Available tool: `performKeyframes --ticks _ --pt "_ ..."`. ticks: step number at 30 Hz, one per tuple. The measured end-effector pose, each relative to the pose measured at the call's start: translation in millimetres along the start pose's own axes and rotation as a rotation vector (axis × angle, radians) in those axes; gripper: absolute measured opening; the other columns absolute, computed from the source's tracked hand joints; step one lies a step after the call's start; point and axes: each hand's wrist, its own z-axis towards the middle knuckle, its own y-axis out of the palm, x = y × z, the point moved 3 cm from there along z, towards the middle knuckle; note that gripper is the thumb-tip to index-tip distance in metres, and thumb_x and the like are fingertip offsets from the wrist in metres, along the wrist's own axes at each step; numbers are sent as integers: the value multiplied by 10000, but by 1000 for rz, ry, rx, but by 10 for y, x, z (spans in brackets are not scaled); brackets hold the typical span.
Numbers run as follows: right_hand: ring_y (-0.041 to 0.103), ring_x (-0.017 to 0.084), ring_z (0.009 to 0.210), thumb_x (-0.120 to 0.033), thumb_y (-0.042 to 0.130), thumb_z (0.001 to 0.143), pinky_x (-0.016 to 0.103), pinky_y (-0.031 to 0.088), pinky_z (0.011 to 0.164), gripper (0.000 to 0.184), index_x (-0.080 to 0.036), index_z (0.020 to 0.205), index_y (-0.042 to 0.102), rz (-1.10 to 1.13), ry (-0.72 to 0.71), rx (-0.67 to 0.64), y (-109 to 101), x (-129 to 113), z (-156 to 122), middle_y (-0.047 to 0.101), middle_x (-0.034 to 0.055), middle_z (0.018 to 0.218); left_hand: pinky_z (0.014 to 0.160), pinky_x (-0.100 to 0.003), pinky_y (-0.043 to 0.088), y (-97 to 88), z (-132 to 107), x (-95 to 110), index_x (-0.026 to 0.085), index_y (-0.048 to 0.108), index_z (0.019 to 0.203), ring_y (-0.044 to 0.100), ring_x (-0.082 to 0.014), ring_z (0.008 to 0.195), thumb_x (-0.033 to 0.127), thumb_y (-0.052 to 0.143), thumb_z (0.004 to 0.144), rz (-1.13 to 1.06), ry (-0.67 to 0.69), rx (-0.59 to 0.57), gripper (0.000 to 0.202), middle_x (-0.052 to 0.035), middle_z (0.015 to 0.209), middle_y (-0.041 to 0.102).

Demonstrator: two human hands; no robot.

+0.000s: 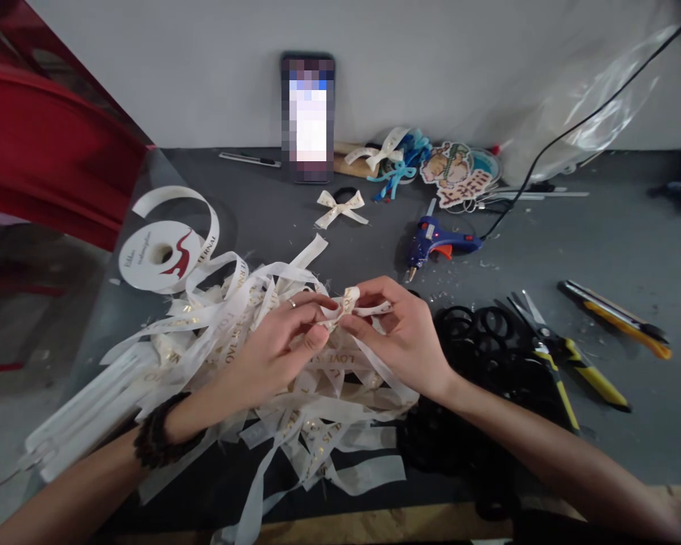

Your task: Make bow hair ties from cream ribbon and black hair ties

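My left hand (275, 344) and my right hand (400, 329) meet over a heap of cream ribbon strips (250, 363) printed with gold letters. Both pinch one folded ribbon piece (349, 303) between thumbs and fingertips, holding it just above the heap. A ring shows on my left hand, and a dark bead bracelet (156, 435) circles the left wrist. A ribbon spool (162, 257) lies to the left of the heap, its loose end curling up. A finished cream bow (340, 207) lies farther back on the dark table (629, 250).
A blue glue gun (436, 242) with a black cord rests right of centre. Black hair ties (488, 333) are piled by my right wrist, with yellow-handled scissors (567, 363) and a yellow utility knife (618, 314) beyond. A phone (308, 117) leans on the wall; more bows and stickers (459, 170) sit beside it.
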Motion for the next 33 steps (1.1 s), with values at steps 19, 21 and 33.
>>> performKeyframes --ticks 19,21,33 --pt "735 134 852 -233 812 875 275 592 795 205 -246 1050 705 -4 -13 -53 65 14 -39 768 -20 952 659 -271 626 -85 26 -29 236 650 1157 773 -183 748 248 811 889 -317 -218 239 313 -24 853 811" --pt "743 135 864 -235 805 885 273 592 801 204 -251 1063 705 -16 -11 -63 60 0 -51 775 -22 962 663 -275 619 -84 10 -16 243 647 1206 781 -192 780 282 794 917 -287 -201 239 327 -28 866 813" --pt "748 147 874 -247 800 887 277 587 782 211 -244 1073 701 -27 13 -74 59 -8 -34 775 -15 961 752 -324 645 -89 -34 -34 255 644 1293 793 -230 930 275 784 936 -254 -156 247 385 -59 976 806"
